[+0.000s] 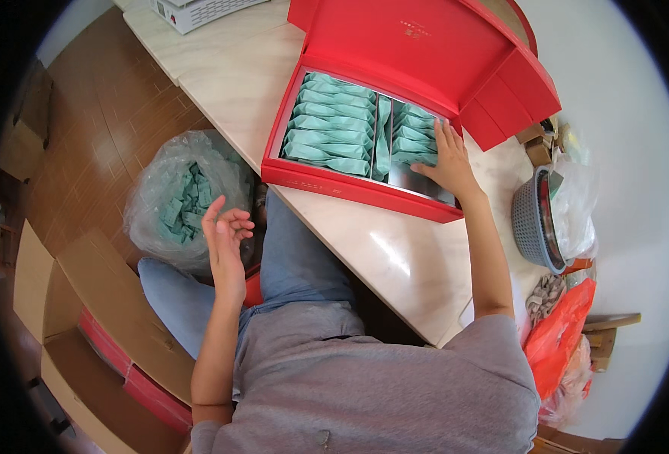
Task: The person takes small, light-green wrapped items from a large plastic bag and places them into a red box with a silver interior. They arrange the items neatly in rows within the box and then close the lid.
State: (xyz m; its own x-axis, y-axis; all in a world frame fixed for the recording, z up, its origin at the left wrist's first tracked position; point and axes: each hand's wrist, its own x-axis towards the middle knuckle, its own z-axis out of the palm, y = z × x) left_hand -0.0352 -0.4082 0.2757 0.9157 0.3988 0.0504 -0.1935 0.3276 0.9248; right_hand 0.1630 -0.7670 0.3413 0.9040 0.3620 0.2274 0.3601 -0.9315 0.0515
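A red gift box (pixel 363 200) with its lid (pixel 391 51) raised stands on the marble-look tabletop (pixel 408 249). Its left compartment holds a row of overlapping pale green packets (pixel 331 122), and one packet (pixel 384 136) stands on edge in the narrow middle slot. In the right compartment more green packets (pixel 414 133) fill the back, while the silvery bottom shows at the front. My right hand (pixel 451 159) reaches over that compartment's right side, fingers spread by the packets. My left hand (pixel 228 244) is raised, holding nothing, fingers apart, near a clear plastic bag (pixel 147 193) of small green packets (pixel 190 198).
An open cardboard carton (pixel 107 267) with red boxes (pixel 155 397) inside stands at lower left. Along the wall are a grey plastic basket (pixel 530 221), a red plastic bag (pixel 561 340) and a crumpled cloth (pixel 545 298). A white box (pixel 209 12) sits at the table's far end.
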